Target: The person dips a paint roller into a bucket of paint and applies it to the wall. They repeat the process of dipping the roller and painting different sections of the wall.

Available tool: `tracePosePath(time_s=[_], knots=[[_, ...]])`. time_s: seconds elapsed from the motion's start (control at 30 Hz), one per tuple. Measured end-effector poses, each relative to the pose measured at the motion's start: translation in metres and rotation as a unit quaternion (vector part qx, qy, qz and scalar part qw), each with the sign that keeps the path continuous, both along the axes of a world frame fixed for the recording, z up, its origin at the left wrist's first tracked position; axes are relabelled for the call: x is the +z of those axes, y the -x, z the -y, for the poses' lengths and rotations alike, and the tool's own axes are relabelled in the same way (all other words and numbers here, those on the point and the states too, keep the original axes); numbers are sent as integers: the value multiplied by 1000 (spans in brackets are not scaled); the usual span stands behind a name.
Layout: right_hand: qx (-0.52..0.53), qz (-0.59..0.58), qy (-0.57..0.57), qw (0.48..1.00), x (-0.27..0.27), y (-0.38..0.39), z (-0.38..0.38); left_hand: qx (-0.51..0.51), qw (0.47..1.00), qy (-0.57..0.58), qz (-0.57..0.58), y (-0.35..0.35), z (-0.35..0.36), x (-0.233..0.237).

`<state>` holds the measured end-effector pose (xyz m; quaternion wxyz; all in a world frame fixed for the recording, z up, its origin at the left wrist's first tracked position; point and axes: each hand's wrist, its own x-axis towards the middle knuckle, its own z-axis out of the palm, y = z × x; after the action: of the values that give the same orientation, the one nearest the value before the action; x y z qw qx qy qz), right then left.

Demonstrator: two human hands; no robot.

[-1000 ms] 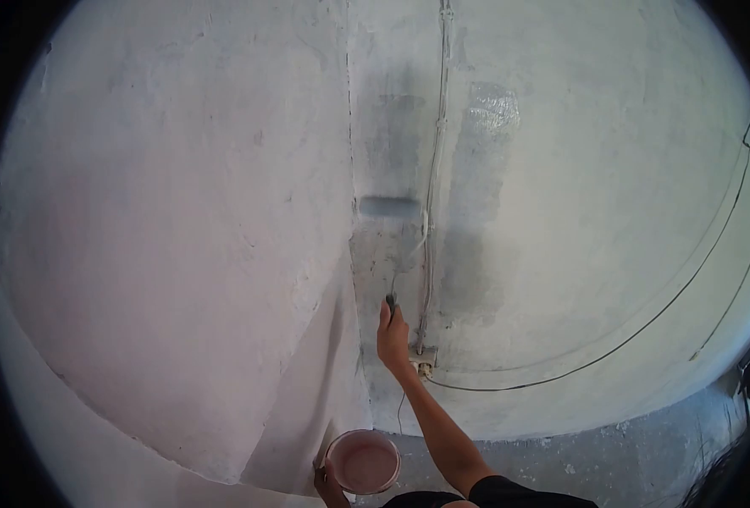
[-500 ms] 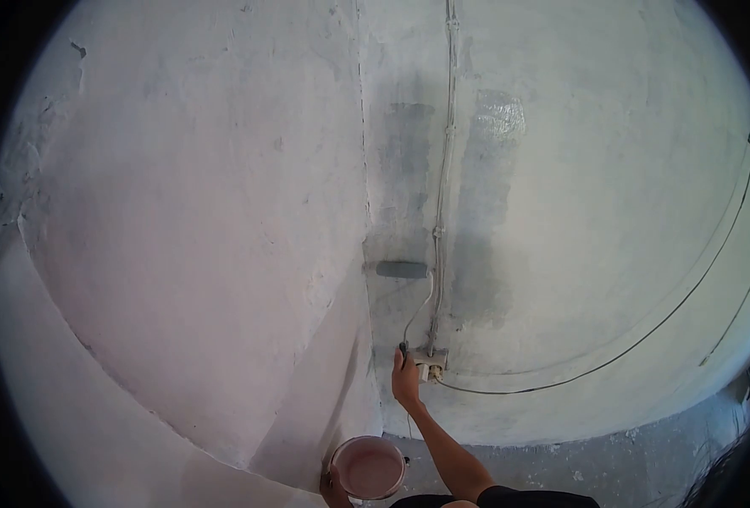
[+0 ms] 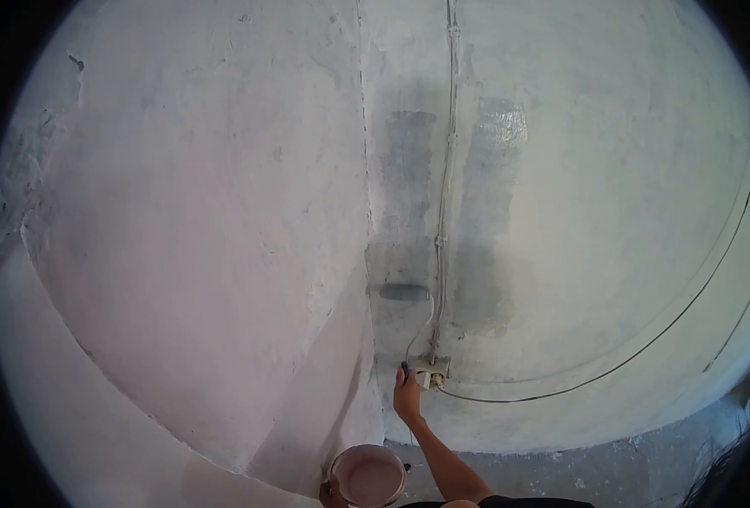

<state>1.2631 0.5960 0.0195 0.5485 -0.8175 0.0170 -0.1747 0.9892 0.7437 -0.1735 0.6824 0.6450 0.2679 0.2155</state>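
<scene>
My right hand (image 3: pixel 407 398) is wrapped round the dark handle of a paint roller (image 3: pixel 404 293). The grey roller head lies level against the wall (image 3: pixel 595 220), left of the vertical cables (image 3: pixel 442 241). Dark damp-looking patches (image 3: pixel 485 186) show on both sides of these cables. At the bottom, my left hand (image 3: pixel 332 491) grips the left rim of a pinkish bucket (image 3: pixel 368 476); part of the hand is cut off by the frame edge.
A socket box (image 3: pixel 433 369) sits on the wall just right of my right hand. From it a loose cable (image 3: pixel 578 385) curves up to the right. The wall corner (image 3: pixel 363 127) runs vertically left of the roller. Speckled grey floor (image 3: pixel 561 474) shows below.
The roller and my right hand have moved slightly down along the wall. The whole view has shifted a little, with the bucket lower in the frame.
</scene>
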Motion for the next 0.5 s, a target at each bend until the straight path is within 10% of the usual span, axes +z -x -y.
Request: tracePosePath(time_s=[0.13, 0.5], knots=[[-7, -17, 0, 1000, -24, 9, 6, 9, 983, -149, 107, -1, -7, -21], [6, -20, -8, 1000, -6, 7, -1, 38, 998, -46, 38, 5, -9, -37]])
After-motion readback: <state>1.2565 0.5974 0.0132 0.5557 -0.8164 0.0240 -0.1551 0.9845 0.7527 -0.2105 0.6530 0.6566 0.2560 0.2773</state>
